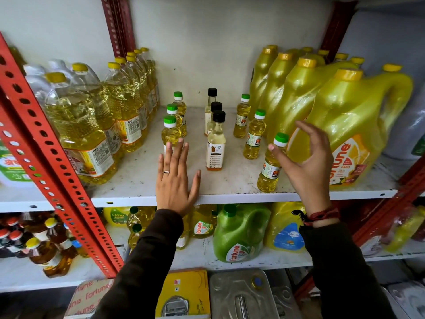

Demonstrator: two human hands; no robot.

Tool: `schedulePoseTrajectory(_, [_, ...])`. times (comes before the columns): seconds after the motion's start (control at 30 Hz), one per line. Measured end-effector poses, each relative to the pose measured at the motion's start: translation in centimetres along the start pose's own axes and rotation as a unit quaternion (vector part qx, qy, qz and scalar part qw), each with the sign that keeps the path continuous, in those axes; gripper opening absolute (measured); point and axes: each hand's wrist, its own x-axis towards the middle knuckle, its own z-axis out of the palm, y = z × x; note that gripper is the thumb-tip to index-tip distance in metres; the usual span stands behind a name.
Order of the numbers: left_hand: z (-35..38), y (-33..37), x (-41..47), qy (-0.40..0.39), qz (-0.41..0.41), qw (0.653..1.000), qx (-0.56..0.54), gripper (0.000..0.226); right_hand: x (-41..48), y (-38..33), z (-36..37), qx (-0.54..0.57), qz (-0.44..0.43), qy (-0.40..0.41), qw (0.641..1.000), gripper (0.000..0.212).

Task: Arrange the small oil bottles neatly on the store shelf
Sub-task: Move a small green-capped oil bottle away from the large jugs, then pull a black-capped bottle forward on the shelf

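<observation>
Small oil bottles stand on the white shelf (138, 180) in three rows running front to back. The left row has three green-capped yellow bottles, the front one (169, 132) just beyond my left hand's fingertips. Three black-capped pale bottles form the middle row, the front one (215, 146) tallest in view. The right row holds three green-capped bottles; the nearest one (271, 166) stands by the shelf's front edge. My left hand (176, 180) lies flat and open on the shelf, fingers spread. My right hand (305, 162) is open beside the nearest right bottle's cap, thumb close to it, not gripping.
Large clear oil bottles (78, 125) fill the shelf's left side and big yellow jugs (345, 125) crowd the right. A red perforated upright (46, 162) slants across the left. Below, a green jug (239, 233) and other oil containers sit on the lower shelf.
</observation>
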Motion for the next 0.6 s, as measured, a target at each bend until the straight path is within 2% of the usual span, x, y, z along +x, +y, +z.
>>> schedulePoseTrajectory(0.07, [-1.0,-1.8,-0.1,0.019,-0.011,1.0,-0.003,0.072,0.0,-1.7,0.9,0.015,-0.071,0.028,0.997,0.057])
schedulePoseTrajectory(0.13, [-1.7,-3.8,-0.2,0.024,-0.022,0.999,0.001,0.073,0.0,-3.1,2.6,0.048,-0.091,0.0,0.995,0.052])
schedulePoseTrajectory(0.2, [-2.2,-5.7,-0.2,0.017,-0.035,0.999,0.008,0.073,0.0,-4.2,4.9,0.075,-0.055,-0.065,0.994,0.053])
schedulePoseTrajectory(0.37, [-2.2,-8.6,-0.6,-0.03,-0.036,0.999,0.02,0.073,1.5,-4.7,10.6,0.101,0.12,-0.199,0.967,0.063])
schedulePoseTrajectory(0.53, [-1.7,-9.1,-1.0,-0.051,-0.024,0.998,0.032,0.073,2.9,-3.8,13.3,0.124,0.133,-0.247,0.952,0.041])
schedulePoseTrajectory(0.6, [-1.7,-9.1,-1.0,-0.05,-0.025,0.998,0.034,0.073,3.0,-3.5,13.6,0.119,0.137,-0.239,0.954,0.029])
